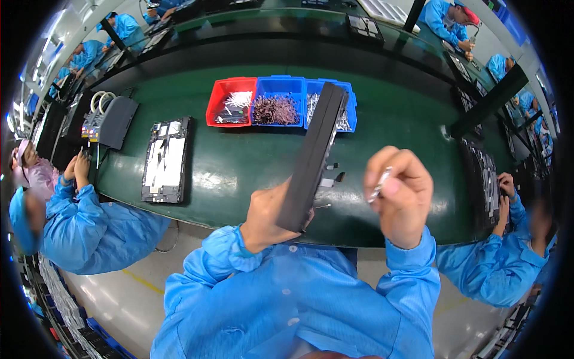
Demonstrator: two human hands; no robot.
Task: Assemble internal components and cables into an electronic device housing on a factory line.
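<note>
My left hand grips a thick black tablet-like slab near its lower end. The slab stands tilted on edge above the green table, its inner side turned to the right and mostly hidden from me. To the right of it, my right hand is raised, pinching a small silvery strip between thumb and fingers. The strip's exact kind is too small to make out. Beneath the slab lie a few small dark and silver pieces on the table.
Behind the slab stand a red bin with white and black pieces, a blue bin of brownish parts and another blue bin of silvery parts. An opened tablet stack lies left, beside a grey device. Co-workers sit on both sides.
</note>
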